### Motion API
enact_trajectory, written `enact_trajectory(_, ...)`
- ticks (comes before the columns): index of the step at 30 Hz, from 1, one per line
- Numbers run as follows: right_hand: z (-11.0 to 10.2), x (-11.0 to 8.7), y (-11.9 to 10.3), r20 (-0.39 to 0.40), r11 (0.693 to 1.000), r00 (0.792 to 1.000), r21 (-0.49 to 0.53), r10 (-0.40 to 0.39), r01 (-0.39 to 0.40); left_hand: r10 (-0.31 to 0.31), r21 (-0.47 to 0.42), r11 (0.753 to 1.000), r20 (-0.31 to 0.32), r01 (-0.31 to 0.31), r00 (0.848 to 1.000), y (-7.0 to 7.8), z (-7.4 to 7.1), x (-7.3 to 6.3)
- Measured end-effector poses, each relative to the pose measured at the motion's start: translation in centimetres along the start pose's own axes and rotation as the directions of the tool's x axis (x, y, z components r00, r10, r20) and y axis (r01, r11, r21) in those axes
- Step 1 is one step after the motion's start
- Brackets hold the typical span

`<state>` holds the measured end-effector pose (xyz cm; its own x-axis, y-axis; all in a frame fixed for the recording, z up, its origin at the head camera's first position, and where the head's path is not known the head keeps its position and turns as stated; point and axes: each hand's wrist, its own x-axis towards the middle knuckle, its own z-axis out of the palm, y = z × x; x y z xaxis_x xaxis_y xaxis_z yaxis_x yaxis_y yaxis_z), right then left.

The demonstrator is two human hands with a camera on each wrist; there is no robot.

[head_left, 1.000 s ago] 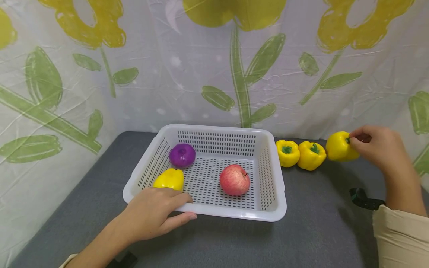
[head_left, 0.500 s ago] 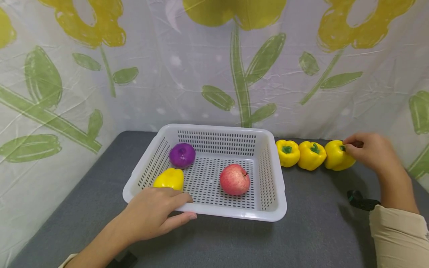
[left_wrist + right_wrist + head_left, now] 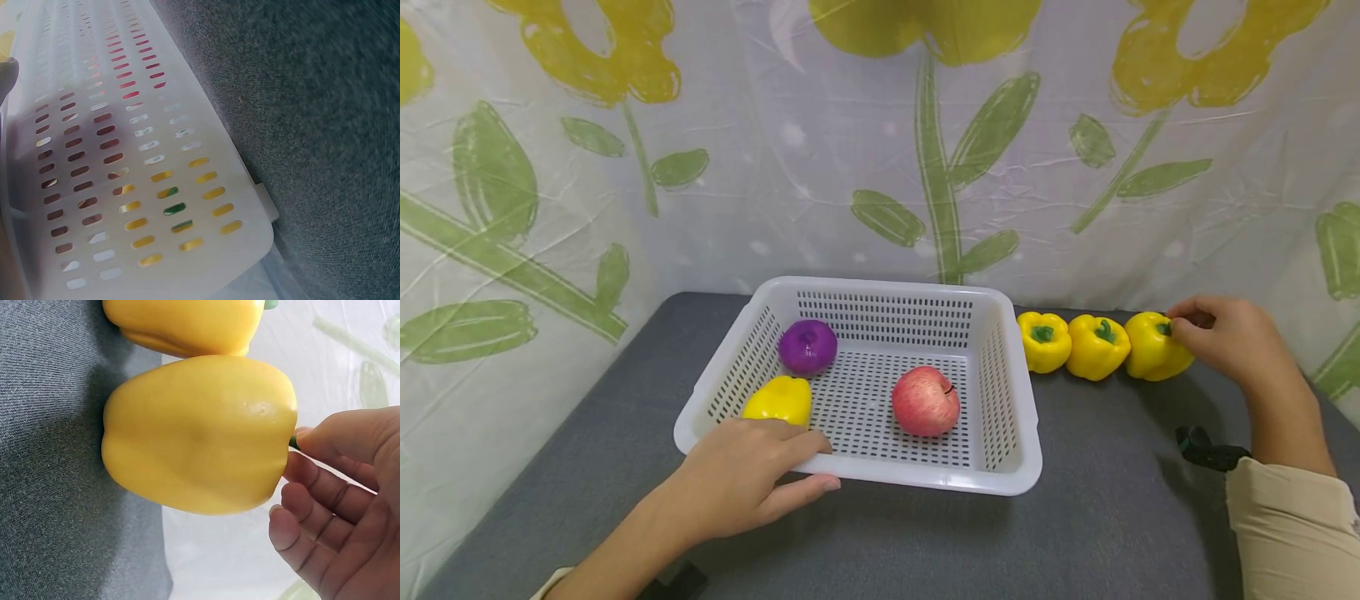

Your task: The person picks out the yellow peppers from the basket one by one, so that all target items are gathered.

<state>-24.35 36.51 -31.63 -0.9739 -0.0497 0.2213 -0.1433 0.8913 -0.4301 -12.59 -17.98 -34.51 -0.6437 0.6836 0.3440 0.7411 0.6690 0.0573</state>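
Note:
My right hand point(image 3: 1232, 337) pinches the green stem point(image 3: 293, 442) of a yellow bell pepper point(image 3: 1150, 350) between thumb and fingertips. This pepper stands on the table at the right end of a row, beside the middle bell pepper point(image 3: 1096, 350) and the left one point(image 3: 1043, 354). With fingers over the near rim and the thumb outside it, my left hand point(image 3: 748, 475) holds a white perforated basket point(image 3: 917, 477). Inside the basket are a purple onion point(image 3: 808, 347), a red apple point(image 3: 926, 402) and another yellow bell pepper point(image 3: 781, 402), partly hidden by my left hand.
A dark grey cloth covers the table point(image 3: 1097, 508). Behind it hangs a pale curtain point(image 3: 760, 192) printed with yellow flowers and green leaves. The row of peppers stands close to the curtain, right of the basket.
My right hand has brought the held bell pepper down and slightly left, from above the table to the end of the row. Over the last half second little has moved; the left hand stays put.

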Motion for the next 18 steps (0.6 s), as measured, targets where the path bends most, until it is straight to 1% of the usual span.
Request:
enact_trajectory(6, -0.06, 0.0, -0.02, -0.024, 1.0, 1.0, 0.014, -0.003, 0.003, 0.001, -0.003, 1.0, 0.001, -0.001, 1.0, 0.01, -0.04, 0.07)
enact_trajectory(11, -0.32, -0.09, -0.11, -0.052, 1.0, 0.999, -0.002, -0.003, 0.003, -0.003, -0.004, 1.0, 0.001, 0.003, 1.0, 0.04, -0.03, 0.05)
enact_trajectory(18, -0.35, -0.08, -0.6, -0.088, 0.999, 0.995, -0.033, 0.038, -0.041, -0.007, -0.003, 1.0, 0.002, 0.007, 1.0, 0.05, -0.04, 0.02)
